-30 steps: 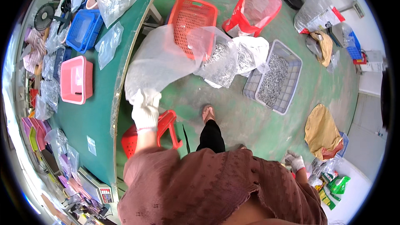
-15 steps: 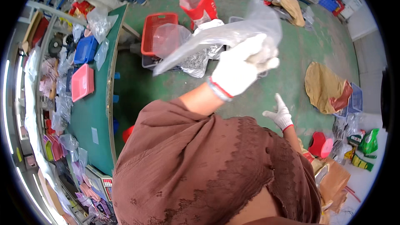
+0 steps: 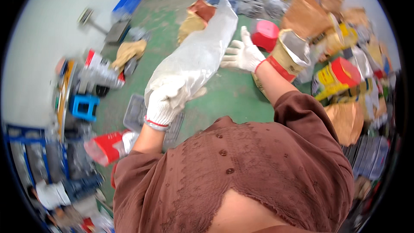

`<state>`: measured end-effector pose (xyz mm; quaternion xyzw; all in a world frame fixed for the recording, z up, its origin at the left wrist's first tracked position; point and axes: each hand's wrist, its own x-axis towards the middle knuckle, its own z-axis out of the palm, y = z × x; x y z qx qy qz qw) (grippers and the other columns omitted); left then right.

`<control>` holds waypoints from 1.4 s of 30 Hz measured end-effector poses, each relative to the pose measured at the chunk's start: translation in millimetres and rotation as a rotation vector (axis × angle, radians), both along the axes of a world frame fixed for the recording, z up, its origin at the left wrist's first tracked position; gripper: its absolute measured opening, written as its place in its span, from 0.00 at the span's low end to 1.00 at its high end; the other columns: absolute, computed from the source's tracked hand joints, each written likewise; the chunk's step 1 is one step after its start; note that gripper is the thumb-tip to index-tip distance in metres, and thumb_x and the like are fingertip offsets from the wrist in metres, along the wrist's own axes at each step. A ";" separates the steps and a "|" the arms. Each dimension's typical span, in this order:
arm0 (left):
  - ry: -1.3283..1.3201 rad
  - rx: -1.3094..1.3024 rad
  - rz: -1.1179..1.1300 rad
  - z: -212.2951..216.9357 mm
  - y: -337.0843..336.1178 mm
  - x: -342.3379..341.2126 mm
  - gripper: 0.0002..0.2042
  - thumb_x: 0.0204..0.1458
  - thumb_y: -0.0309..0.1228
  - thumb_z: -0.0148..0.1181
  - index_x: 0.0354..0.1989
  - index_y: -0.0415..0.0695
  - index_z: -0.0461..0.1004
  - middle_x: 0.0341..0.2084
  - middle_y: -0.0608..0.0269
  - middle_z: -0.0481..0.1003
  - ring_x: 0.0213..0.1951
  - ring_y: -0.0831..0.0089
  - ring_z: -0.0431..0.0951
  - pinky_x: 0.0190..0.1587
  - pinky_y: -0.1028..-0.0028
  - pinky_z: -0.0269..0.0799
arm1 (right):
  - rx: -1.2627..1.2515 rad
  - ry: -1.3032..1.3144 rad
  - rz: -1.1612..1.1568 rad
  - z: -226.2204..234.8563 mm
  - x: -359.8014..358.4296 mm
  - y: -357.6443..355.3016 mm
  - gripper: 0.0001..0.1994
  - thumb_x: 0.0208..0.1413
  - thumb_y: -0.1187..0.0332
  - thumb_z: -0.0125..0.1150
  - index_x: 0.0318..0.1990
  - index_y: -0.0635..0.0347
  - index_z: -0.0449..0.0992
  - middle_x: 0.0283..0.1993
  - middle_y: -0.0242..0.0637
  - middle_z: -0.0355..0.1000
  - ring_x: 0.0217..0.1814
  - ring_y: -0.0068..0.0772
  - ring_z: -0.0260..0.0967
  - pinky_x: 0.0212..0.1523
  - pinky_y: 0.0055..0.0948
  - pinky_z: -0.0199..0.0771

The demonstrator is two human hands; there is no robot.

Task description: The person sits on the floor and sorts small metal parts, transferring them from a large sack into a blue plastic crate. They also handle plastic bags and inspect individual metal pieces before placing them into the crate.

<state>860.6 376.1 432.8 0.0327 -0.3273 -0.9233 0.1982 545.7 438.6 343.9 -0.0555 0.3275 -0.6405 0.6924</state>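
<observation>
A long clear plastic bag point(image 3: 194, 54) stretches out from my left hand point(image 3: 167, 99), which wears a white knit glove with a red cuff edge. My left fingers are closed on the bag's near end. The far end reaches up toward a blue crate. To the right of the bag is my right hand point(image 3: 245, 56), gloved alike, palm down with its fingers spread and nothing in it. Whether its fingertips touch the bag's edge I cannot tell. Just beyond that hand sits a red and pink plastic stool or tub point(image 3: 265, 33).
An open paper sack point(image 3: 290, 54) stands by my right forearm, with brown sacks and a red-and-yellow bag point(image 3: 332, 77) behind. Grey baskets point(image 3: 137, 112) lie on the green floor near my left wrist. Farther left are a red bag point(image 3: 108, 146), a blue stool point(image 3: 85, 107) and people.
My view has turned to the right, away from the green table. The left hand keeps hold of the plastic bag, now extended forward. My right hand has come up near the bag.
</observation>
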 end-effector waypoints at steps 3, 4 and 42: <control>-0.567 -0.317 0.159 -5.1 -33.5 -25.8 0.04 0.45 0.22 0.61 0.30 0.39 0.79 0.27 0.62 0.77 0.30 0.73 0.76 0.42 0.68 0.76 | -0.039 -0.044 -0.175 -10.7 -19.1 4.5 0.43 0.56 0.31 0.45 0.68 0.56 0.56 0.70 0.50 0.54 0.66 0.61 0.57 0.63 0.63 0.58; -0.595 -0.381 0.053 -13.2 -56.6 -34.0 0.04 0.44 0.22 0.62 0.29 0.39 0.79 0.26 0.62 0.77 0.29 0.74 0.76 0.37 0.70 0.74 | -0.079 -0.037 -0.250 -27.6 -27.7 1.8 0.39 0.61 0.36 0.45 0.67 0.59 0.55 0.68 0.53 0.56 0.62 0.62 0.61 0.60 0.64 0.62; -0.780 -0.351 0.386 -49.0 -316.9 -286.6 0.25 0.44 0.26 0.57 0.55 0.37 0.70 0.50 0.53 0.73 0.54 0.52 0.73 0.60 0.43 0.66 | 1.356 1.107 0.032 -217.9 -289.6 147.3 0.36 0.45 0.52 0.67 0.62 0.57 0.65 0.61 0.48 0.68 0.64 0.49 0.65 0.60 0.41 0.68</control>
